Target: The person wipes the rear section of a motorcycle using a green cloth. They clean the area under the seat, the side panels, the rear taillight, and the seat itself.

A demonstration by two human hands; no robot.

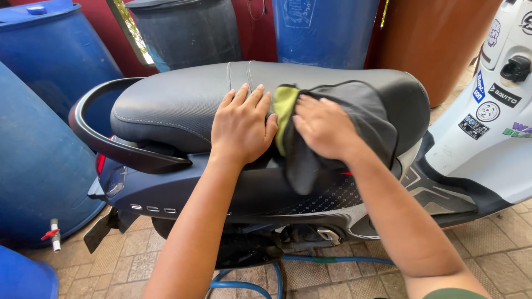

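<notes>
A scooter stands side-on in front of me, its black padded seat (183, 99) running left to right. My left hand (242, 124) lies flat on the seat's near edge, fingers spread, holding nothing. Just to its right, my right hand (323, 127) presses down on a dark grey cloth (366, 111) with a yellow-green lining, which drapes over the seat and hangs down the scooter's side panel (183, 191). The two hands almost touch.
Blue plastic drums (39, 138) crowd the left and back, a dark drum (188, 30) and a brown one (438, 39) behind the seat. A black grab rail (91, 133) curves round the tail. A blue hose (244, 285) lies on the paved floor under the scooter.
</notes>
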